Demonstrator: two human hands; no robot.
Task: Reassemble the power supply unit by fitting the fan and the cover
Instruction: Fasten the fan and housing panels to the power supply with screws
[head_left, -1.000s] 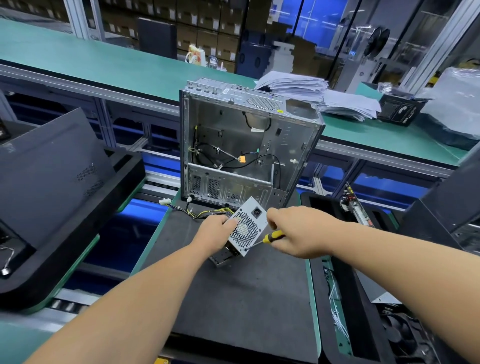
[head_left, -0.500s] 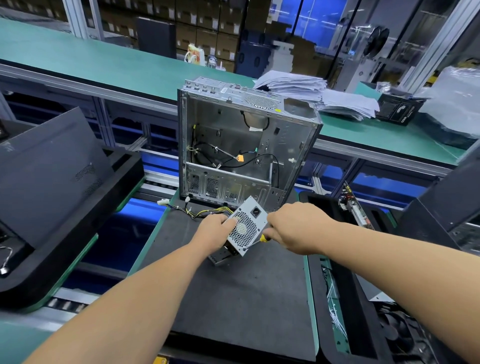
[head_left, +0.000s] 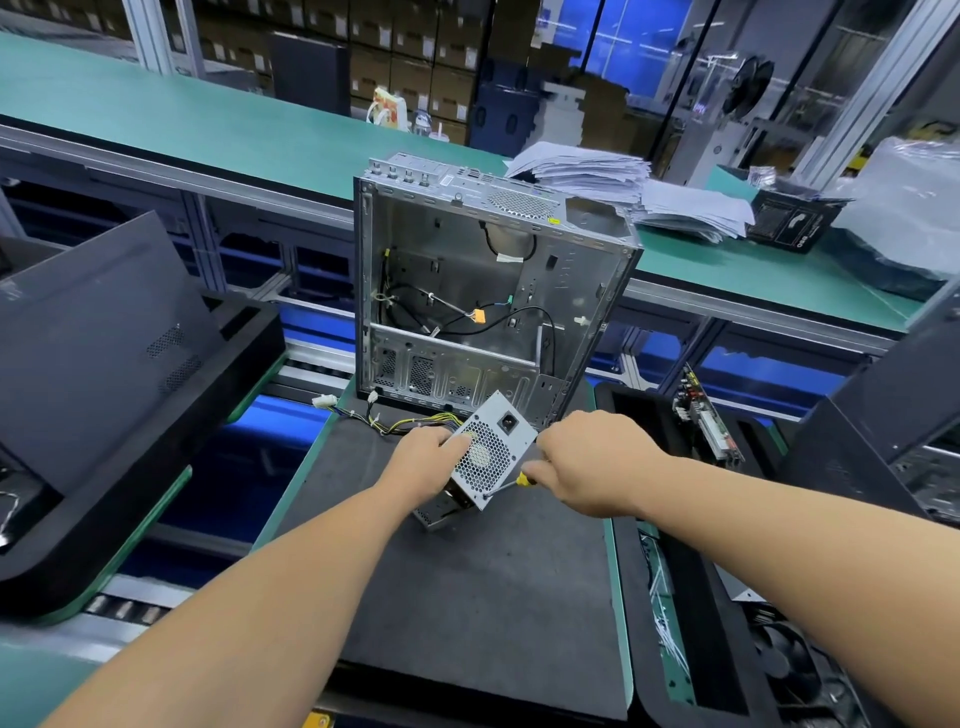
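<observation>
Left grip (head_left: 426, 460) steadies power supply (head_left: 485, 457); right grip (head_left: 587, 462) holds screwdriver (head_left: 511, 483)

Both bare forearms reach forward, converging mid-frame; left hand (head_left: 427, 461) palm down, fingers curled over the power supply unit (head_left: 485, 451); right hand (head_left: 589, 462) fisted round a screwdriver (head_left: 511, 483), knuckles up

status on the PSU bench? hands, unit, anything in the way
Left hand grips power supply unit, tilted up on the mat. Right hand holds screwdriver, tip at the grille's lower corner. Computer case stands open just behind; nothing blocking.
</observation>
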